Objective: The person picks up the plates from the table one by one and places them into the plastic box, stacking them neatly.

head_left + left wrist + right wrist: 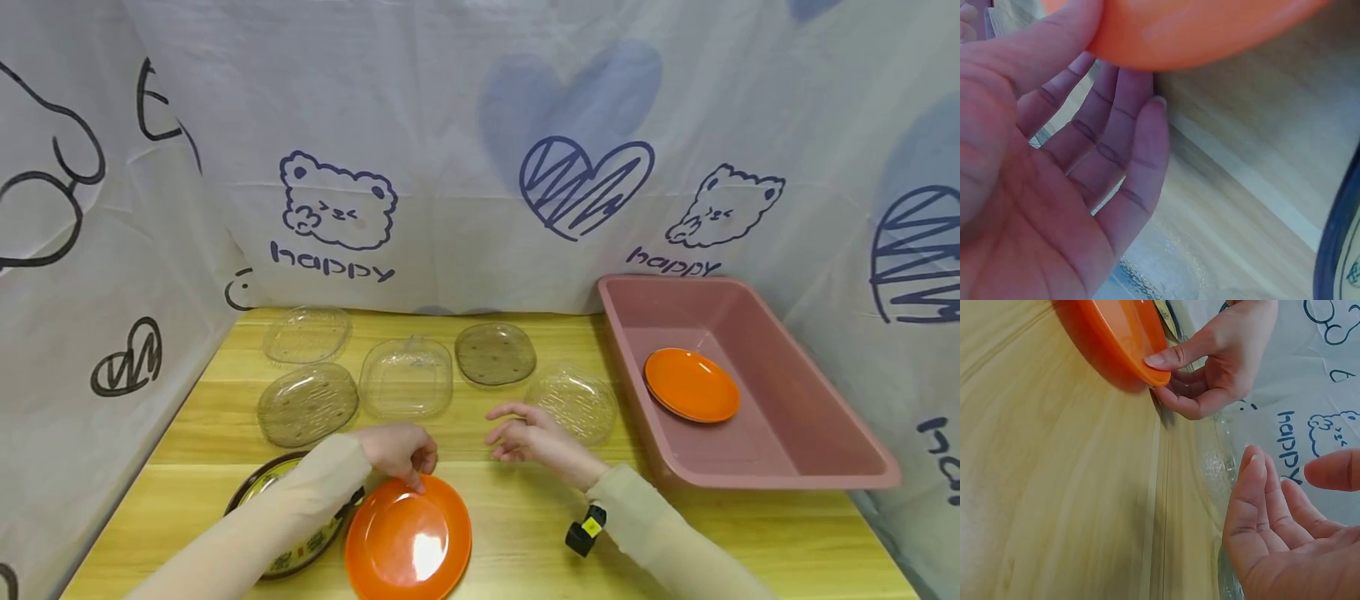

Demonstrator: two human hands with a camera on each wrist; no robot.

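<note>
An orange plate [408, 542] is at the front of the table, and my left hand [400, 452] pinches its far rim, thumb on top and fingers beneath. In the left wrist view the plate [1210, 31] shows between thumb and fingertips. The right wrist view shows its rim tilted up off the wood. My right hand [536, 440] hovers to the right of the plate, fingers loosely bent, holding nothing. Under my left forearm lies a patterned plate [300, 554] with a dark rim, partly hidden. Another orange plate [692, 385] lies inside the pink tub [750, 462].
Several clear and smoky plates stand toward the back: a clear one [307, 333] at far left, a smoky one [309, 404] before it, a squarish one [407, 379], a smoky one [495, 354] and a clear one [573, 400]. A printed cloth [450, 167] hangs behind.
</note>
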